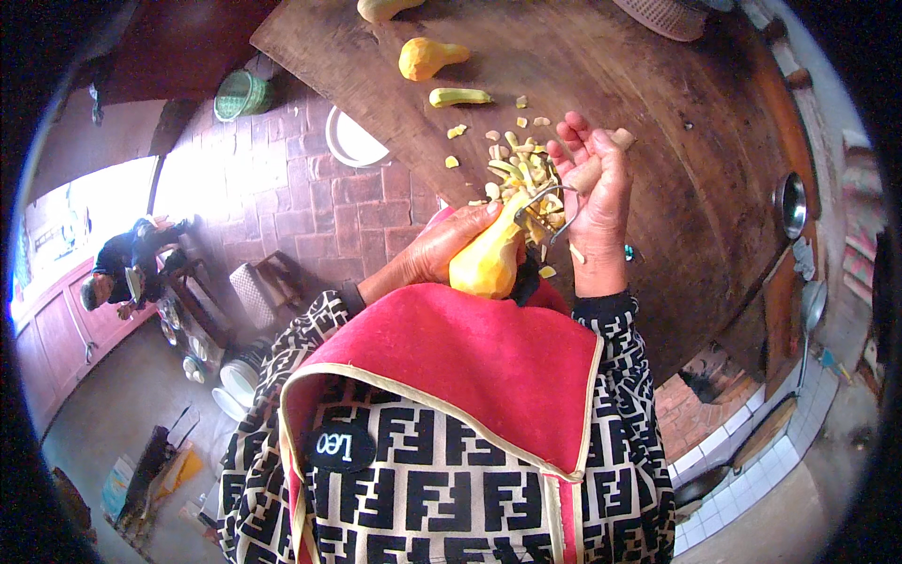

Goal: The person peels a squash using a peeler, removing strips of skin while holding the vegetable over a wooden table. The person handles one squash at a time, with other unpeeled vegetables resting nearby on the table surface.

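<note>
My left hand (451,243) grips a yellow, peeled squash (486,261) with a narrow neck, its bulb resting against the red apron (451,345). In my right hand (599,183) is the wooden handle of a Y-shaped peeler (553,211), whose metal blade end lies at the squash's neck. Beneath and beyond them, a heap of peelings (525,162) is scattered on the wooden table (676,176). Farther up the table are a small pale green-yellow vegetable piece (459,97), a peeled orange squash (431,58) and an unpeeled-looking squash (387,7) cut off by the picture's rim.
A woven basket (662,15) stands at the table's far side. Past the table's left edge, a white basin (356,137) and a green basket (241,96) sit on the brick floor. Another person (134,264) sits at the left. A metal bowl (791,204) and a ladle (814,307) are at the right.
</note>
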Demonstrator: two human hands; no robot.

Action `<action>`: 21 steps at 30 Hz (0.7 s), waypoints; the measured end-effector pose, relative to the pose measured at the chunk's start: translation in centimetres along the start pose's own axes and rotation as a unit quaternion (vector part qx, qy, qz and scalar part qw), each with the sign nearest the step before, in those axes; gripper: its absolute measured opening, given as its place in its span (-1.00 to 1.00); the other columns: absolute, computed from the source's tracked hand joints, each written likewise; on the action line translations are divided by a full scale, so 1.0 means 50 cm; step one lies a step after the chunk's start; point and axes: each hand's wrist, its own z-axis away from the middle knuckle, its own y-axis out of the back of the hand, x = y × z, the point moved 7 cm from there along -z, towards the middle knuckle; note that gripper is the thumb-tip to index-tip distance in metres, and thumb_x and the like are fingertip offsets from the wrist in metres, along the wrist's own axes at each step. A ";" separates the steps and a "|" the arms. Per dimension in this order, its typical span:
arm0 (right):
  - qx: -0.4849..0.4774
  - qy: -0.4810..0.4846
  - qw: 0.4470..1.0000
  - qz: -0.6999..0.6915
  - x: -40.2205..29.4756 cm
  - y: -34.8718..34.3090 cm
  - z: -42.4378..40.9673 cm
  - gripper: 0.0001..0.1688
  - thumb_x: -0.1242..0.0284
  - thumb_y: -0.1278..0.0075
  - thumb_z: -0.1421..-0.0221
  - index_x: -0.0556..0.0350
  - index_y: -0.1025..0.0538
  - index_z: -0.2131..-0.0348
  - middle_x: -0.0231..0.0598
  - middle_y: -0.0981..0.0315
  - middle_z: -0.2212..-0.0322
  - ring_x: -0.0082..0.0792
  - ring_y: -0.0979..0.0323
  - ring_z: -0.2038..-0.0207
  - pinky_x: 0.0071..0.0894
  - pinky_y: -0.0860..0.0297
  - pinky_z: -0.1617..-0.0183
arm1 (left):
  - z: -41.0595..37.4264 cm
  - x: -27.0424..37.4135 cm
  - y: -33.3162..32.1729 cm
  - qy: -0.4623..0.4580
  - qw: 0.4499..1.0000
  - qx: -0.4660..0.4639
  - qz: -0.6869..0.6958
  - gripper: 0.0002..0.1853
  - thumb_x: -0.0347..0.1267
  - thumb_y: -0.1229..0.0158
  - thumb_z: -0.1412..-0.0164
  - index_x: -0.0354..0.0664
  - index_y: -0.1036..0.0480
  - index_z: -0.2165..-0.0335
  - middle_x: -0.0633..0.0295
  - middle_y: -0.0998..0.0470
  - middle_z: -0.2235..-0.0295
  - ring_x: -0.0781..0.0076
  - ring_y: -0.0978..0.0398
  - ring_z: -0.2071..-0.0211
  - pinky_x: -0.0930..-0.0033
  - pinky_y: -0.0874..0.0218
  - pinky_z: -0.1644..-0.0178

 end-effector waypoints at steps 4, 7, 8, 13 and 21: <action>-0.022 -0.005 0.999 0.028 0.000 -0.024 -0.005 -0.80 0.40 0.12 0.03 0.04 -0.25 0.37 -0.18 -0.35 0.30 -0.40 -0.33 0.24 -0.36 -0.31 0.17 | -0.003 0.011 0.011 -0.023 0.998 0.023 -0.058 -0.54 -0.06 0.07 -0.11 -0.29 -0.34 0.28 0.15 -0.47 0.43 0.40 -0.45 0.47 0.43 -0.31 0.39; -0.015 -0.011 0.999 0.051 0.002 -0.021 -0.016 -0.84 0.42 0.12 0.02 0.04 -0.26 0.38 -0.19 -0.35 0.31 -0.41 -0.33 0.26 -0.38 -0.32 0.18 | -0.001 0.014 0.006 -0.031 0.996 0.022 -0.077 -0.56 -0.08 0.05 -0.12 -0.28 -0.35 0.27 0.21 -0.48 0.44 0.47 -0.45 0.50 0.49 -0.29 0.42; -0.018 -0.011 0.998 0.051 0.003 -0.013 -0.027 -0.86 0.43 0.12 0.02 0.04 -0.27 0.39 -0.21 -0.36 0.33 -0.43 -0.34 0.27 -0.39 -0.32 0.20 | 0.000 0.012 0.004 -0.029 0.997 0.017 -0.075 -0.56 -0.09 0.05 -0.12 -0.28 -0.36 0.27 0.22 -0.48 0.44 0.49 -0.44 0.50 0.50 -0.29 0.43; 0.021 -0.013 0.999 0.046 -0.025 -0.016 -0.017 -0.82 0.42 0.08 0.06 0.13 -0.30 0.43 -0.20 -0.37 0.37 -0.47 -0.34 0.35 -0.49 -0.35 0.29 | 0.003 -0.001 -0.001 -0.011 0.997 0.011 -0.077 -0.53 -0.06 0.08 -0.12 -0.26 -0.30 0.20 0.16 -0.45 0.40 0.43 -0.44 0.44 0.45 -0.31 0.38; 0.021 -0.007 0.998 0.052 -0.020 -0.018 -0.022 -0.76 0.35 0.10 0.02 0.09 -0.33 0.35 -0.29 -0.36 0.37 -0.49 -0.33 0.31 -0.47 -0.30 0.24 | -0.003 0.028 -0.014 -0.054 0.998 -0.009 -0.032 -0.61 -0.19 0.05 -0.14 -0.30 -0.33 0.20 0.15 -0.47 0.37 0.43 -0.46 0.39 0.47 -0.31 0.31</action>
